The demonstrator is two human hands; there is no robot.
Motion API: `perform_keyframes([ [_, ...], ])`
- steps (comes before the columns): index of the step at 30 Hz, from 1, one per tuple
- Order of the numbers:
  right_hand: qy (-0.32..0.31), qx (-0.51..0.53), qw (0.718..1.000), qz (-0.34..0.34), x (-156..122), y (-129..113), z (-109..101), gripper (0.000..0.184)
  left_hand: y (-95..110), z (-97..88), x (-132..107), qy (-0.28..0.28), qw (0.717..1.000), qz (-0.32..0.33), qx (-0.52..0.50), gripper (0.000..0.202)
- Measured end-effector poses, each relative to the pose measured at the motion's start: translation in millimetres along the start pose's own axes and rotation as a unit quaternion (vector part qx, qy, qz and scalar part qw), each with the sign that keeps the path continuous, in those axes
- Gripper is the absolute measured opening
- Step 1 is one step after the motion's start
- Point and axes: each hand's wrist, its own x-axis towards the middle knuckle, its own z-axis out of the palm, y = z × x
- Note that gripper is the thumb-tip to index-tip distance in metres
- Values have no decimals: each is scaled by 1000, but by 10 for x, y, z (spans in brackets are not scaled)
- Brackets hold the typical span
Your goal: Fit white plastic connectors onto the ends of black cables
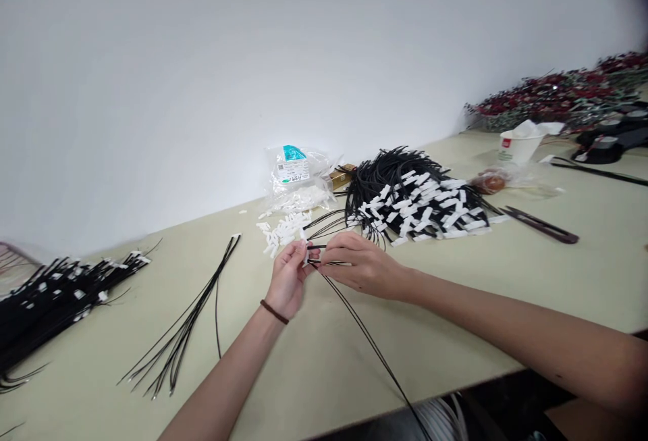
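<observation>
My left hand (288,275) pinches a small white plastic connector (305,250) at its fingertips; a dark band circles that wrist. My right hand (359,262) pinches the end of a thin black wire (369,343), held against the connector. The wire runs from my fingers down to the table's front edge. Just behind my hands lies a scatter of loose white connectors (281,228). A big heap of black wires with white connectors (412,198) sits to the right of them.
A clear bag of connectors (296,174) leans by the wall. Several finished wires (187,323) lie left of my hands, a larger bundle (55,296) at far left. Dark tweezers (541,225), a paper cup (516,146) and red-green wiring (557,96) lie to the right.
</observation>
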Motion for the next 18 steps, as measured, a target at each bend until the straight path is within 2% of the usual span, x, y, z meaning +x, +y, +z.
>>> perform_keyframes([
  [7, -31, 5, 999, 20, 21, -35, -29, 16, -8, -14, 12, 5, 1000, -2, -14, 25],
  [15, -63, 28, 998, 2, -5, -26, 4, 13, -17, -23, 19, 9, 1000, -7, -17, 25],
  [18, -45, 74, 996, 21, 6, -5, 12, 16, -16, -23, 17, 10, 1000, -4, -20, 26],
])
